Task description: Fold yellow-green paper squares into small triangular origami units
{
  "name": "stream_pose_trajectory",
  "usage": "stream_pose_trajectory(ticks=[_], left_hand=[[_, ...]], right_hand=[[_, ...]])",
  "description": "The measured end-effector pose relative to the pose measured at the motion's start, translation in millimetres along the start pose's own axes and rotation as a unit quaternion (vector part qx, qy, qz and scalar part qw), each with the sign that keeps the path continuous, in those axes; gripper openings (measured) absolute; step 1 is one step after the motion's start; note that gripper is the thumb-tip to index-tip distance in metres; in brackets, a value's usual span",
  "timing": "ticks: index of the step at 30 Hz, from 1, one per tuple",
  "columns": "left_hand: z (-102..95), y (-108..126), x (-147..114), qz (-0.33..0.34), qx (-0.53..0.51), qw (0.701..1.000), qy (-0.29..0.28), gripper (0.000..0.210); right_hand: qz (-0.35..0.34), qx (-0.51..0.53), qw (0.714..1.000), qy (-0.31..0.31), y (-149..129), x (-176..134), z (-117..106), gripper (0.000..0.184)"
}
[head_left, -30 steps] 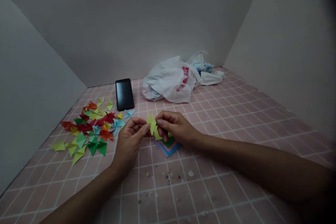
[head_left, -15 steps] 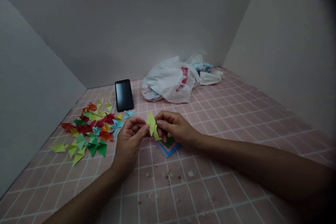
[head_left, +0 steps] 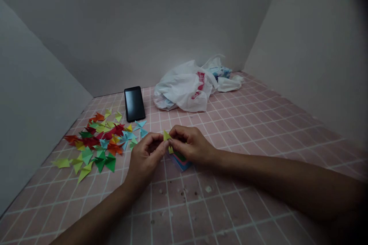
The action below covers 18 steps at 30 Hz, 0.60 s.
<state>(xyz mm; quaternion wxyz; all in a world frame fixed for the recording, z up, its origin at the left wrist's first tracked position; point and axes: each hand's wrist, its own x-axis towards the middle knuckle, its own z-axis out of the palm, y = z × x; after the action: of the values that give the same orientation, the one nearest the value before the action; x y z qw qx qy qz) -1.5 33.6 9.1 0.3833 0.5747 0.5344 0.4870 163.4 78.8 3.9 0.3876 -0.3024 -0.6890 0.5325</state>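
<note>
Between my two hands is a small folded yellow paper (head_left: 166, 136), its pointed tip sticking up above the fingers. My left hand (head_left: 148, 151) pinches it from the left with thumb and fingers. From the right, my right hand (head_left: 191, 143) pinches the same paper, its thumb close to the left thumb. The fingers cover most of the folds. Beneath the hands lies a stack of coloured paper squares (head_left: 183, 166), with blue, pink and green showing; my right hand hides part of it.
Left of my hands spreads a pile of folded paper cranes (head_left: 99, 138) in red, orange, yellow, green and blue. A black phone (head_left: 134, 104) lies behind them. A white plastic bag (head_left: 184, 88) rests near the back wall on the pink tiled surface (head_left: 244, 195).
My fingers have closed in further around the yellow paper, and the thumbs have come together. Less of the paper shows now. The view has shifted slightly.
</note>
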Motion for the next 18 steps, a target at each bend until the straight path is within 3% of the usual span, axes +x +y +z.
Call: stream_pose_trajectory(ticks=[8, 18], left_hand=[[1.6, 0.3, -0.4, -0.048, -0.081, 0.995, 0.014, 0.015], [3.5, 0.7, 0.1, -0.047, -0.121, 0.991, 0.024, 0.020]], right_hand=[[0.121, 0.142, 0.982, -0.022, -2.0, 4.5, 0.5, 0.009], [0.073, 0.149, 0.986, 0.001, 2.6, 7.2, 0.8, 0.011]])
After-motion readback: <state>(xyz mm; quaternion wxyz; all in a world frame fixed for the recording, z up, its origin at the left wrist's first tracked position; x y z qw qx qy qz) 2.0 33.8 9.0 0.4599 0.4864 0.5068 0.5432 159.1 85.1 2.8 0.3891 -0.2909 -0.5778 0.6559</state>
